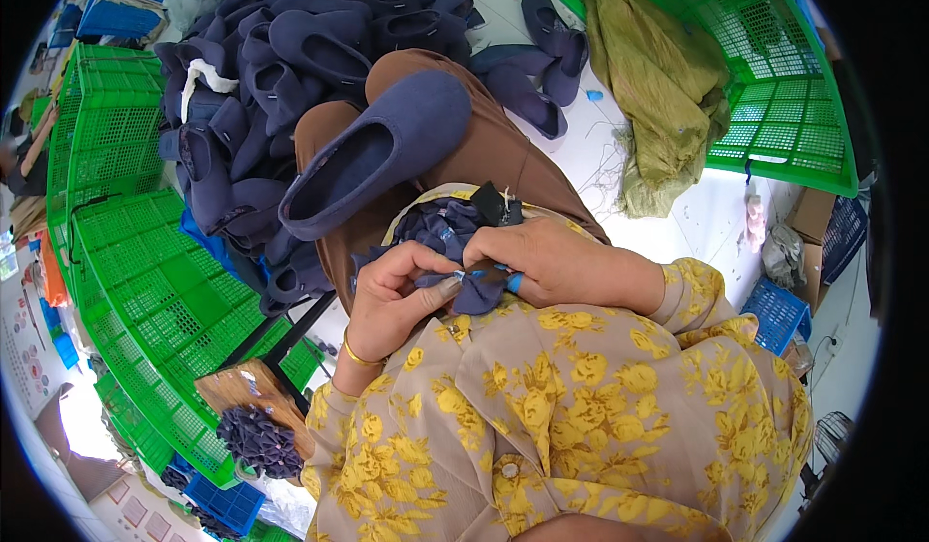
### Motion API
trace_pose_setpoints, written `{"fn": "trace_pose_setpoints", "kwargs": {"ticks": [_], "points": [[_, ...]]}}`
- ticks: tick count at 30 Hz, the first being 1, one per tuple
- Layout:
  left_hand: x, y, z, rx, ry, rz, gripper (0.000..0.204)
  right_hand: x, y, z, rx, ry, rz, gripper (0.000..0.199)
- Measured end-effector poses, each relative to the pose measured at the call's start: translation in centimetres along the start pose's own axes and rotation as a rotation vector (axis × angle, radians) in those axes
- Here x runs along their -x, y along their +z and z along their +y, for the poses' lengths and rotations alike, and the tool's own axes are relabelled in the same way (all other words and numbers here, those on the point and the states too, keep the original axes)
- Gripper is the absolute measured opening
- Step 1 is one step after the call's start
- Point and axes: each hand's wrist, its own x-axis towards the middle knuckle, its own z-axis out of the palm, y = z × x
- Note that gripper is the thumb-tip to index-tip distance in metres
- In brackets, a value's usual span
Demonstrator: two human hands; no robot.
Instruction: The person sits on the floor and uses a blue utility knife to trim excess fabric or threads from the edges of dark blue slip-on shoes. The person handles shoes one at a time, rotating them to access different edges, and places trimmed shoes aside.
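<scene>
Op: your L hand & R hand are both nearly closed, thumb + index tips pinching the small navy fabric piece at frame ctr, just above your shirt. Some R fingertips hidden, so can't tell exact grip there. Piece looks v. light, soft, floppy; prob. not slippery or fragile, but folds may shift. Best hold: gathered mid, tips only, w/ loose ends left free. More navy scraps bunch right behind it, approx. ctr. Navy shoe rests on your legs, upper ctr; looks light, bendy; take it by heel rim. Shoe heap fills upper L.
</scene>
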Motion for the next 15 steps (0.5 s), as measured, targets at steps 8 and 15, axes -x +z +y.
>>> {"fn": "trace_pose_setpoints", "kwargs": {"ticks": [8, 15], "points": [[0.0, 0.0, -0.6, 0.117, -0.005, 0.017, 0.010, -0.1, 0.1, -0.3, -0.111, 0.015, 0.005, 0.035], [-0.2, 0.6, -0.1, 0.148, -0.046, 0.159, 0.010, -1.0, -2.1, -0.5, 0.031, -0.068, 0.336, 0.023]]}}
